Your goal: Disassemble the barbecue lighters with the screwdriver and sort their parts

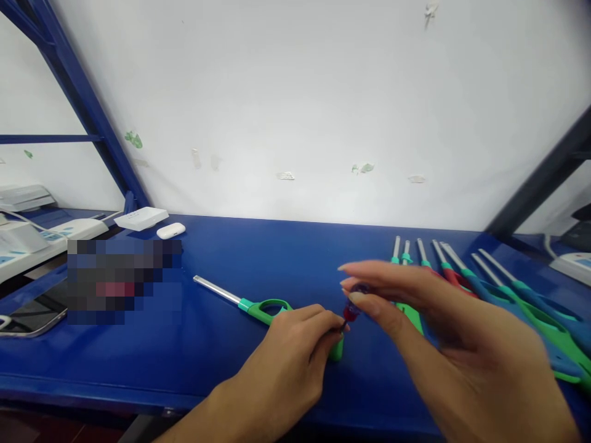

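A long-nosed gas lighter (259, 312) with a green handle and metal barrel lies on the blue table, its tip pointing to the upper left. My left hand (289, 360) is closed over the lighter's handle, hiding much of it; the green end shows beyond the fingers. Between the thumb and fingers of my right hand (466, 344) is a small screwdriver (350, 311) with a clear purple and red handle. Its shaft slants down to my left fingertips at the lighter's handle. The exact contact of the tip is hidden.
Several green, blue and red gas lighters (517, 292) lie in a row at the right, partly behind my right hand. At the left are a white earphone case (171, 231), a white box (141, 218), a phone (39, 307), a power strip (87, 229) and a pixelated patch.
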Motion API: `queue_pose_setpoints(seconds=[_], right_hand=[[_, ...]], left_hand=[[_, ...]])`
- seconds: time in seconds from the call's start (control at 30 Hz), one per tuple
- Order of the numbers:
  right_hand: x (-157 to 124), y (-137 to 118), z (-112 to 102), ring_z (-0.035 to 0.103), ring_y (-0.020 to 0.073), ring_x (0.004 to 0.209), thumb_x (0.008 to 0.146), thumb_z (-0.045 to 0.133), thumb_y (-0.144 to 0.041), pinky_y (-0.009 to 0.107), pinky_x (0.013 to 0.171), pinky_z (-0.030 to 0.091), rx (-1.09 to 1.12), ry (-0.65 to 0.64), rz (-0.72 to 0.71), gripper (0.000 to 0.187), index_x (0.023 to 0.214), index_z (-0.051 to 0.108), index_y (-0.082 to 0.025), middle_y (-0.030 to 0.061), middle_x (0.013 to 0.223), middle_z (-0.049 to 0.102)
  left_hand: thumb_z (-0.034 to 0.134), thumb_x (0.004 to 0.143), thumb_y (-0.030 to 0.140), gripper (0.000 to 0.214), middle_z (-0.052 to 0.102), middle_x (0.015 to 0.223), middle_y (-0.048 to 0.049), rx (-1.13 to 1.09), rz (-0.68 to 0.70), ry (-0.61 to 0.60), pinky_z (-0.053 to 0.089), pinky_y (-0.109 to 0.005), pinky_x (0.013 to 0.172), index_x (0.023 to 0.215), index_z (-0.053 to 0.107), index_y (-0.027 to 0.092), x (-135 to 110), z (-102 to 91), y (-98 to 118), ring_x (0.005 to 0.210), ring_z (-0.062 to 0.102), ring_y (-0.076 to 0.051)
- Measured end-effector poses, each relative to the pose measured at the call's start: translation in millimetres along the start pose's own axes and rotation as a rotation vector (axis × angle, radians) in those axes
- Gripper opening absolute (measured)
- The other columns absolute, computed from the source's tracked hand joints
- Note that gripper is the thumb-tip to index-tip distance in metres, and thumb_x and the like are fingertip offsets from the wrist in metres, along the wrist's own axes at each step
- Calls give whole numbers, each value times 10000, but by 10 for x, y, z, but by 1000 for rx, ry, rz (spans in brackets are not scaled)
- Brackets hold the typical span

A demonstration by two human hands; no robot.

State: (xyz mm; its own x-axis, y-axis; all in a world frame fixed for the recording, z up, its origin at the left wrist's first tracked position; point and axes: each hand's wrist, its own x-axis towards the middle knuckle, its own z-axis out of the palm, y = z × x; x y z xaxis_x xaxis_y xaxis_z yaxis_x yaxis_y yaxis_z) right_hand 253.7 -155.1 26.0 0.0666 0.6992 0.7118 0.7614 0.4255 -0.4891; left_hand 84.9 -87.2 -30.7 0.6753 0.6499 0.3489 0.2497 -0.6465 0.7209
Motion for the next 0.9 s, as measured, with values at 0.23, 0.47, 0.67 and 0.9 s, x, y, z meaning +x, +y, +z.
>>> queue_pose_setpoints(seconds=[0.23, 0.47, 0.67, 0.9], right_hand=[[43, 16, 32, 758, 91, 779, 989, 692, -288, 157, 676, 593, -63, 16, -35, 126, 1053, 727, -390, -104, 949, 793], [-1, -22, -19, 804, 56, 842, 959, 718, -263, 58, 712, 590, 80, -49, 87, 270, 1091, 735, -498, -212, 998, 821], [19, 14, 37, 722, 99, 754, 945, 752, -322, 177, 647, 566, -41, 31, 70, 171, 1076, 735, -430, -91, 886, 737], [56, 39, 70, 749, 126, 833, 987, 706, -338, 209, 687, 592, -12, 60, 37, 162, 1109, 781, -412, -56, 1001, 767]], left_hand=[[517, 1074, 154, 192, 708, 936, 0, -2, -6, -7, 471, -267, 780, 1008, 688, 211, 2, -2, 20, 852, 679, -159], [503, 1073, 155, 227, 699, 899, -8, 12, -6, -3, 465, -279, 757, 943, 683, 197, -9, 2, -9, 816, 674, -164], [511, 1064, 123, 227, 724, 987, -18, 8, 1, -14, 490, -265, 811, 1079, 724, 200, 2, -3, 20, 880, 693, -165], [498, 1074, 111, 242, 717, 941, -4, 37, -7, 0, 451, -261, 750, 1023, 716, 203, 5, -4, 8, 811, 659, -149]])
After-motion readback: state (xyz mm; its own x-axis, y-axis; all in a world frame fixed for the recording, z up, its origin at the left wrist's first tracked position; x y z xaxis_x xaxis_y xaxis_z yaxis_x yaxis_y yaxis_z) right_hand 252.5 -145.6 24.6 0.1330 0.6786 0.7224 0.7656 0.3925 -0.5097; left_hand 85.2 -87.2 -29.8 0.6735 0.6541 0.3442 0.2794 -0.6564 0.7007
